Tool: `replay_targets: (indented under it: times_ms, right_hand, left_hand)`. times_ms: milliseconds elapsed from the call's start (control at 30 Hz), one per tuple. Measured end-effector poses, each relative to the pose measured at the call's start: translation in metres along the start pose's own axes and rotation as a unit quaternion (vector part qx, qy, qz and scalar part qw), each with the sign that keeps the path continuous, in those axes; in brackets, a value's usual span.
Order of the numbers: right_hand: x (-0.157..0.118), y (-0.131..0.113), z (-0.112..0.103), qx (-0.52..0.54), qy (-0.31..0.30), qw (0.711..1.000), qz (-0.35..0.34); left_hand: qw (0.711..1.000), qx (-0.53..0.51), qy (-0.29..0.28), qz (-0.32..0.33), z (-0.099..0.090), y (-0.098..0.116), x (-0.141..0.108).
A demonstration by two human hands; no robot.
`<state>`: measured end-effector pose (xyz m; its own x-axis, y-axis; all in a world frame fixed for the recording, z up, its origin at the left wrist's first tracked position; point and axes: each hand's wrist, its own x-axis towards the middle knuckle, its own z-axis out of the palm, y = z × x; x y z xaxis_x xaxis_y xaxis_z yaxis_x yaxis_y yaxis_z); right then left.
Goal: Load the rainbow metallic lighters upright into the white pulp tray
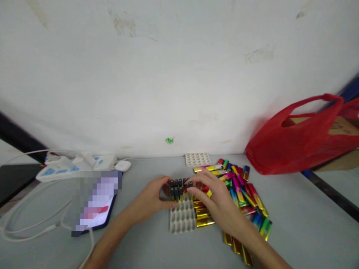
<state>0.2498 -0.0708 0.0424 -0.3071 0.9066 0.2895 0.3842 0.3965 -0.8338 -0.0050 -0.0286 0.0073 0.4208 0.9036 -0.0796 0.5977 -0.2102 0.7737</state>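
A pale tray with rows of pockets (pixel 183 220) lies in front of me. Black-topped lighters (pixel 176 191) stand upright in rows at its far end. My left hand (pixel 153 198) curls round the left side of this group, thumb at the front and fingers behind, bracing it. Between thumb and fingers of my right hand (pixel 211 192) is one black-topped lighter (pixel 190 184), at the right end of the rows. Its lower part is hidden. Shiny gold, red, green and blue lighter bodies (pixel 238 188) lie loose in a pile beside and under my right forearm.
Against the wall lies a second pale tray (pixel 198 159). At left are a phone-like device (pixel 105 209) with a lit screen, a power strip (pixel 105 163), a white adapter (pixel 122 165) and looping cables. A red bag (pixel 297 145) with cardboard stands at right.
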Motion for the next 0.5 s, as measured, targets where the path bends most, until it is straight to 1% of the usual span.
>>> replay_targets:
  times_ms: [167,500]
  right_hand:
    - [0.0006,0.0032,0.0026,-0.011,-0.014,1.000,-0.016]
    - [0.0018,0.0068,0.0024,-0.020,0.005,1.000,-0.014]
  left_hand:
    - [1.000,0.010,0.003,0.008,0.0001,-0.0016,0.0004]
    - [1.000,-0.002,0.001,0.006,-0.0002,0.0005,-0.0007]
